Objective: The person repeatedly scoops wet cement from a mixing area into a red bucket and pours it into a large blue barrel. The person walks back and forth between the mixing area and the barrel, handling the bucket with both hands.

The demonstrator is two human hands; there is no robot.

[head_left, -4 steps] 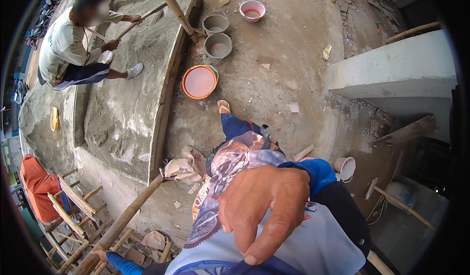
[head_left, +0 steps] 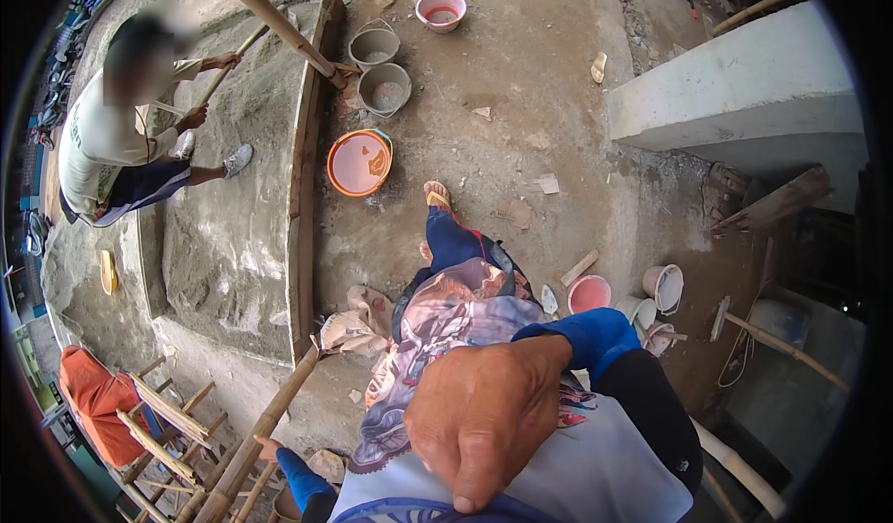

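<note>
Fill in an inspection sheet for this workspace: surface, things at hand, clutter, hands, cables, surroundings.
Surface: rough, dusty ground.
Things at hand: slanting bamboo pole; pale shirt.
Clutter: orange bucket of pinkish liquid, two grey buckets, crumpled sack.
Hands: left hand close to the pole, contact unclear; right hand curled at the shirt front, grip unclear.
Cables: thin looped cord, right side; type unclear.
Surroundings: co-worker gripping a long handle; pale concrete beam.
</note>
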